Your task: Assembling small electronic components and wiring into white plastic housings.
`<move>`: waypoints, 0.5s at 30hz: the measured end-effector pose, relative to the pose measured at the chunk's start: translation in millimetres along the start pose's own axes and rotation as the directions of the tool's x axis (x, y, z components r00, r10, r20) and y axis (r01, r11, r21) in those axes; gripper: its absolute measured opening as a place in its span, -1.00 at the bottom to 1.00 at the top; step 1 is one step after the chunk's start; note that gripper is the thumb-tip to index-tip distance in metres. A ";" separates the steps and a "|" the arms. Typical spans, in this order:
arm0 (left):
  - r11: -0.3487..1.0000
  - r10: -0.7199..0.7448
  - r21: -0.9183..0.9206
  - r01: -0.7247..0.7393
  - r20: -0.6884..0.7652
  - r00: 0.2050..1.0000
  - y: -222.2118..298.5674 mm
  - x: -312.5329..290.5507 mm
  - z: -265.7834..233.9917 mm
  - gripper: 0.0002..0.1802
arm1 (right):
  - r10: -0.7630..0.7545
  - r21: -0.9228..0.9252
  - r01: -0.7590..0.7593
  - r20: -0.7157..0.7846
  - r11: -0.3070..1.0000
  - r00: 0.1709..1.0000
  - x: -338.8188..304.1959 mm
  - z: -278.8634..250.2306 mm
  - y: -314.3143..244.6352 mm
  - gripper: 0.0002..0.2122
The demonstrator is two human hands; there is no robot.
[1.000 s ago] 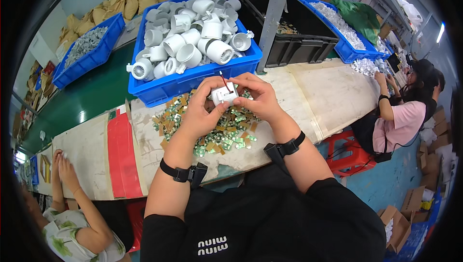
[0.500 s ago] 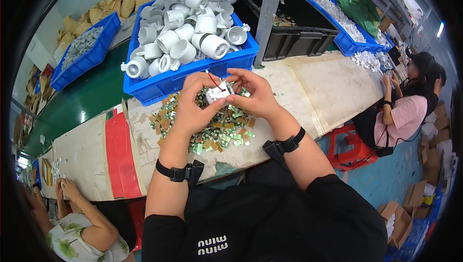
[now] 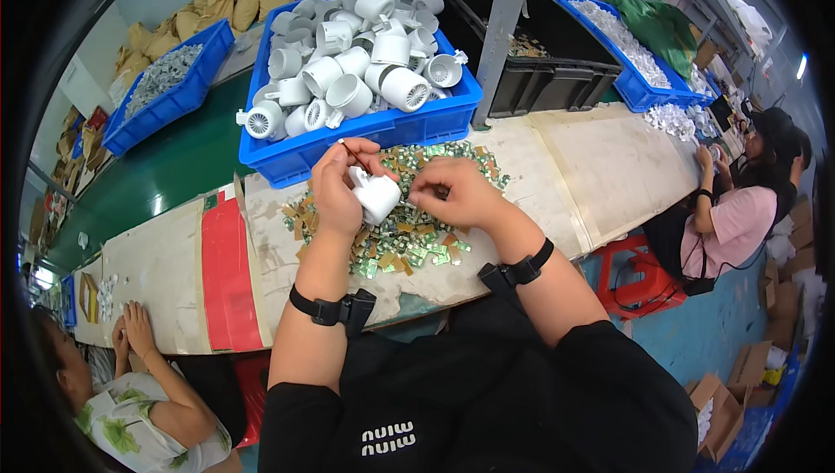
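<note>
My left hand [image 3: 337, 193] grips a small white cup-shaped plastic housing [image 3: 379, 199] with a clip-like tab. A thin dark red wire [image 3: 353, 156] with a small light tip sticks up from it beside my fingers. To the right of the housing, my right hand [image 3: 461, 194] is apart from it, thumb and fingers curled together over a pile of small green and tan circuit boards [image 3: 409, 251]. Whatever sits in those fingertips, if anything, is hidden. Directly beyond my hands stands a blue bin [image 3: 365, 144] heaped with similar white housings [image 3: 351, 94].
A grey metal post [image 3: 504, 29] rises right of the bin, by a black crate [image 3: 557, 86]. Another blue bin [image 3: 644, 94] holds white parts. Red tape [image 3: 228, 273] crosses the worktable on the left. Co-workers sit at left [image 3: 148, 412] and right [image 3: 739, 221].
My right hand has let go of the housing and moved right, down to the circuit boards. My left hand has tilted the housing, so its rounded white side shows.
</note>
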State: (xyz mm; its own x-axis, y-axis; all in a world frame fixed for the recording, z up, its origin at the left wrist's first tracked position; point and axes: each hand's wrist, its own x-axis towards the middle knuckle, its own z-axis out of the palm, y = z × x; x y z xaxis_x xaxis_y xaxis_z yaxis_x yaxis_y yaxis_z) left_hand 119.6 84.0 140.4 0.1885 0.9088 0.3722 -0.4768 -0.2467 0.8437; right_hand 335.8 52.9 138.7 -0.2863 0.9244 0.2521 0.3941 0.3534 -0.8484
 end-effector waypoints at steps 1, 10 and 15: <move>0.999 -0.031 0.024 0.032 -0.055 0.998 0.5 2.3 -0.6 -0.56 | -0.173 -0.166 0.179 0.050 0.970 0.984 0.8 0.3 2.4 -0.83; 0.978 0.040 0.210 -0.007 -0.155 0.987 -7.6 8.3 10.4 -0.73 | 0.128 -0.126 -0.129 -0.021 0.984 0.992 -0.5 -0.7 0.8 -0.86; 0.887 0.094 0.459 -0.054 -0.066 0.993 -14.6 3.9 2.6 -0.81 | 0.322 0.502 -0.259 -0.042 0.826 0.946 1.6 -5.7 1.6 -0.77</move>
State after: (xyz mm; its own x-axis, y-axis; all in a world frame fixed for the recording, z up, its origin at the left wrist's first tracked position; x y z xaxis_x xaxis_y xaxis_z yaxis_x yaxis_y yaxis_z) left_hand 129.5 90.3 130.6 0.0858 0.9016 0.4241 -0.0392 -0.4222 0.9056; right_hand 341.0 55.7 140.4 -0.1076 0.9941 -0.0149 -0.0387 -0.0192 -0.9991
